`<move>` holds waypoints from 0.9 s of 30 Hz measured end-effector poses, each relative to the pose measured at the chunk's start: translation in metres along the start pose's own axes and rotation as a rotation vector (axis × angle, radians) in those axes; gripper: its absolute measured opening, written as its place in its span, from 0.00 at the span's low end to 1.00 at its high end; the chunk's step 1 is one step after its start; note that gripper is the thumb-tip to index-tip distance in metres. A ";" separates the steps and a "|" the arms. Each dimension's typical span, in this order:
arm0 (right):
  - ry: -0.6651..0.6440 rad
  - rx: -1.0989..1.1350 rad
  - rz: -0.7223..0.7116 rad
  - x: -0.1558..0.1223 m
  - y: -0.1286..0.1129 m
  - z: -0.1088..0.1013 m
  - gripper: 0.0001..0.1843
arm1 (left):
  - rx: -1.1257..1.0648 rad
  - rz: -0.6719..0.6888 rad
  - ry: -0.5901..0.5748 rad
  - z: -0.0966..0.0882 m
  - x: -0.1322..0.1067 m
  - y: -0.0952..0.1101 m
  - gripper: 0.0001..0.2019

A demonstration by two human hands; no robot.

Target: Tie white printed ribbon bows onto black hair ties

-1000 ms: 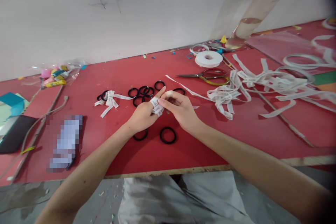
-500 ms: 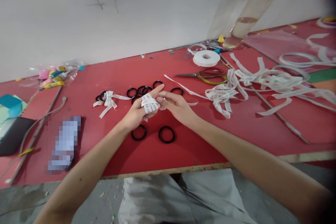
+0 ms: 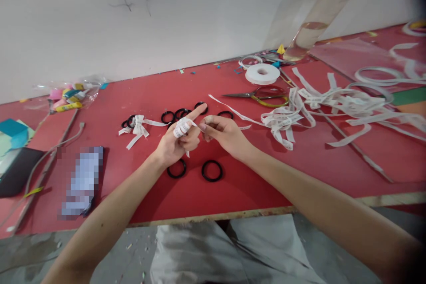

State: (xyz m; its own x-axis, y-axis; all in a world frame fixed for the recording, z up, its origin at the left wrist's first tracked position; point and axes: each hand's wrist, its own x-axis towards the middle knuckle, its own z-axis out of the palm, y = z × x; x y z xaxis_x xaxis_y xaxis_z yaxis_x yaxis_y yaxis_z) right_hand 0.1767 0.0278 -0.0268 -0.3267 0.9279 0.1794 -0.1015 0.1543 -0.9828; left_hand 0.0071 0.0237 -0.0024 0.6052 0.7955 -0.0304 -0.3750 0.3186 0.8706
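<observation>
My left hand (image 3: 176, 142) hovers over the red table (image 3: 282, 173) with a white printed ribbon (image 3: 181, 127) wound around its fingers; the index finger points forward and the other fingers curl onto the ribbon. My right hand (image 3: 222, 134) is right beside it, fingers pinched at the ribbon's end near the left fingertips. Two black hair ties (image 3: 211, 171) lie on the table just below both hands. Several more black ties (image 3: 179, 114) sit behind the hands. A finished white ribbon bow on a tie (image 3: 138, 127) lies to their left.
A heap of cut ribbon strips (image 3: 333, 104) spreads across the right side, with scissors (image 3: 259, 95) and a white ribbon roll (image 3: 262, 73) behind it. A clear bottle (image 3: 319, 13) leans at the back right. A blurred flat object (image 3: 81, 182), cable and bagged items lie at left.
The ribbon has been drawn tighter around my left fingers, which have curled in over it. My right hand has shifted slightly back from the left fingertips. Objects on the table are unchanged.
</observation>
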 end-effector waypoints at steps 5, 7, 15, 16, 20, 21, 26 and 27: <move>0.003 0.085 0.016 -0.001 -0.003 0.001 0.15 | -0.030 0.116 0.115 -0.002 0.002 0.006 0.29; -0.061 0.109 0.054 -0.002 -0.005 -0.001 0.18 | -0.041 0.153 0.180 -0.001 0.003 0.008 0.27; -0.618 0.043 0.375 -0.006 -0.019 -0.020 0.17 | -0.203 0.205 0.362 0.000 0.004 0.016 0.18; -0.657 0.037 0.388 -0.006 -0.020 -0.023 0.17 | -0.216 0.213 0.368 0.000 0.004 0.016 0.18; -0.738 0.082 0.380 -0.007 -0.023 -0.029 0.15 | -0.255 0.217 0.393 -0.005 0.005 0.014 0.18; -0.746 0.084 0.390 -0.007 -0.023 -0.029 0.15 | -0.263 0.213 0.395 -0.005 0.005 0.014 0.18; -0.804 -0.196 0.319 -0.005 -0.019 -0.027 0.13 | -0.284 0.181 0.373 -0.007 0.005 0.015 0.18; -0.811 -0.301 0.251 -0.005 -0.019 -0.026 0.12 | -0.286 0.177 0.364 -0.006 0.005 0.015 0.17</move>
State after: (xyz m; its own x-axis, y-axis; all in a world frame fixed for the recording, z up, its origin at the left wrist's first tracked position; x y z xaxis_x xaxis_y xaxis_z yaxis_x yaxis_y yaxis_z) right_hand 0.2050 0.0294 -0.0106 -0.8806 0.4390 -0.1785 0.2753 0.1672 -0.9467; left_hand 0.0002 0.0355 0.0078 0.2494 0.9624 -0.1077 -0.6588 0.2501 0.7095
